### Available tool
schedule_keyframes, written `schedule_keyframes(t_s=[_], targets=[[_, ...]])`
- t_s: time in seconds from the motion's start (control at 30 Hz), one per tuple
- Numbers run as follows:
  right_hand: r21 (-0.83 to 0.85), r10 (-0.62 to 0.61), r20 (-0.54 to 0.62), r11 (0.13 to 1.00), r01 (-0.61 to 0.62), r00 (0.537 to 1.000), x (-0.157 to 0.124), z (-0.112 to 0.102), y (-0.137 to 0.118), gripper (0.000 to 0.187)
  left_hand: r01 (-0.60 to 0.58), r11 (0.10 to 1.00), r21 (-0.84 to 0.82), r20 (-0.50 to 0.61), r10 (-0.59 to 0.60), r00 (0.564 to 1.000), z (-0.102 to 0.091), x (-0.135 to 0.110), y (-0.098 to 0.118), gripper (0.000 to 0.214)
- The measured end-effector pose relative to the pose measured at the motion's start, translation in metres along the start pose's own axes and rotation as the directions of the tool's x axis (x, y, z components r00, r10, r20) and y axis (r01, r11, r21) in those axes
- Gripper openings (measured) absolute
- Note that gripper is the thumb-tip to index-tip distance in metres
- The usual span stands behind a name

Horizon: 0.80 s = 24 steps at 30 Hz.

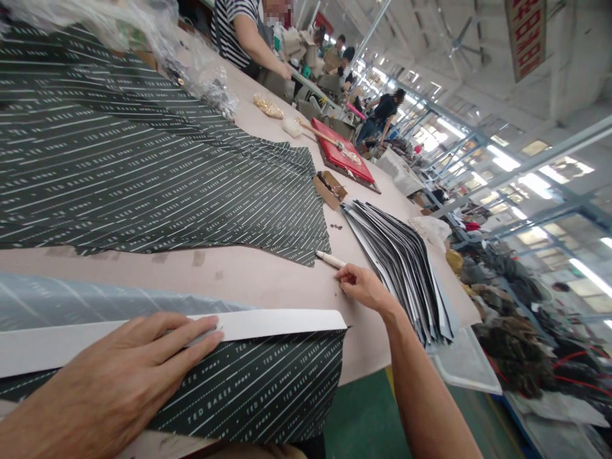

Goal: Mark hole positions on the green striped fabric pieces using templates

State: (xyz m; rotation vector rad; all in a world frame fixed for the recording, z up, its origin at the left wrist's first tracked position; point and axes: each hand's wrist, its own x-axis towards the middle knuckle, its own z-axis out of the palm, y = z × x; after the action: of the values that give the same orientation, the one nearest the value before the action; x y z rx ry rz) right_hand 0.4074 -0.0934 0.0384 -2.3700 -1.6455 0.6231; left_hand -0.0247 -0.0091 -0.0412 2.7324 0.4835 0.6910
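Observation:
My left hand (129, 376) lies flat with fingers stretched out on a folded dark green printed sheet (268, 395), pressing its white folded edge (282, 322) at the table's near side. My right hand (361, 285) reaches out to the table surface, fingers curled by a small white pen-like tool (329, 259) that lies just past the fingertips. Whether the hand touches the tool I cannot tell. A large spread of the same dark green striped paper (143, 172) covers the table's left.
A fanned stack of dark sheets (401, 261) lies right of my right hand at the table (248, 274) edge. Farther back sit a small cardboard box (329, 186), a red tray (342, 159) and crumpled clear plastic (191, 64). A person in a striped shirt (239, 32) works at the far end.

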Motion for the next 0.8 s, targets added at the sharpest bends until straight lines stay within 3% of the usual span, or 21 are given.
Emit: schedule_keyframes(t_s=[0.17, 0.4, 0.57, 0.7, 0.8], targets=[[0.068, 0.030, -0.027, 0.997, -0.028, 0.999, -0.004, 0.007, 0.006, 0.032, -0.123, 0.988, 0.094, -0.010, 0.124, 0.992, -0.015, 0.015, 0.004, 0.046], [0.093, 0.051, -0.014, 0.994, -0.050, 0.999, 0.000, 0.005, 0.003, 0.035, -0.032, 0.997, 0.064, 0.036, 0.030, 0.999, -0.024, 0.020, 0.016, 0.035], [0.131, 0.095, 0.001, 0.987, -0.094, 0.995, 0.000, 0.002, -0.002, 0.031, -0.033, 0.998, 0.051, 0.035, 0.031, 0.999, -0.026, 0.019, 0.015, 0.036], [0.138, 0.113, 0.005, 0.984, -0.113, 0.994, -0.002, 0.004, -0.004, 0.029, -0.068, 0.996, 0.064, 0.015, 0.067, 0.998, -0.019, 0.011, 0.009, 0.044], [0.149, 0.118, 0.002, 0.982, -0.117, 0.993, -0.002, 0.005, -0.002, 0.030, -0.023, 0.999, 0.041, -0.017, 0.024, 1.000, -0.004, 0.003, 0.003, 0.052]])
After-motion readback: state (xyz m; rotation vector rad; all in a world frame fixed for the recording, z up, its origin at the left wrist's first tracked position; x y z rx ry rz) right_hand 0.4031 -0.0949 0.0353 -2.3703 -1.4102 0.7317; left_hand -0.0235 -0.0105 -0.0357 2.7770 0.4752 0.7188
